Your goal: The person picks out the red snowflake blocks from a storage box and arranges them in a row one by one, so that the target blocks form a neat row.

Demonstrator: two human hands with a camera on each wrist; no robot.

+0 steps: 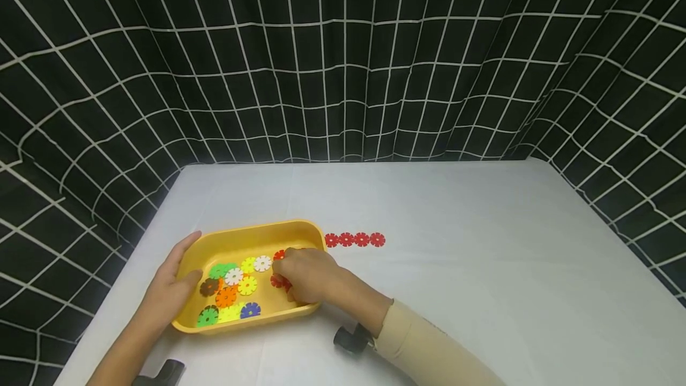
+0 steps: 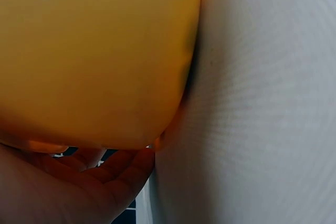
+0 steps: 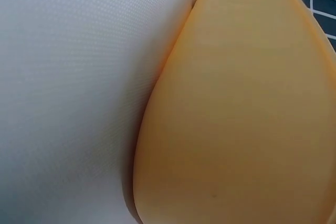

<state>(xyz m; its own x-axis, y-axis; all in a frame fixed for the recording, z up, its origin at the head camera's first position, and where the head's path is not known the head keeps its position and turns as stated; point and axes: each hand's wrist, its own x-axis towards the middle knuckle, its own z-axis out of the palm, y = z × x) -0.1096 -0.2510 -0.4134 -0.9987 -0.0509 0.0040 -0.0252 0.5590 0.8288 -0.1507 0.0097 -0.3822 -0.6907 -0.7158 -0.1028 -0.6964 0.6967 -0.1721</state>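
A yellow plastic bin (image 1: 246, 237) stands on the left part of the table, with notched snowflake-shaped discs in several colours inside. My left hand (image 1: 171, 288) grips its left end, thumb over the rim and fingers along the outside; the left wrist view shows those fingers against the bin's wall (image 2: 100, 56). Reaching over the near right rim, my right hand (image 1: 308, 276) has its fingers down among red discs (image 1: 276, 280). Its fingertips are hidden, so I cannot tell whether they pinch a disc. The right wrist view holds mostly the bin's outer side (image 3: 236, 103).
Just right of the bin, a row of several red discs (image 1: 361, 239) lies on the white tablecloth (image 1: 482, 255). Green, white, orange, brown and blue discs (image 1: 250, 310) lie toward the bin's left and middle. A black grid-patterned curtain (image 1: 343, 64) surrounds the table's back and sides.
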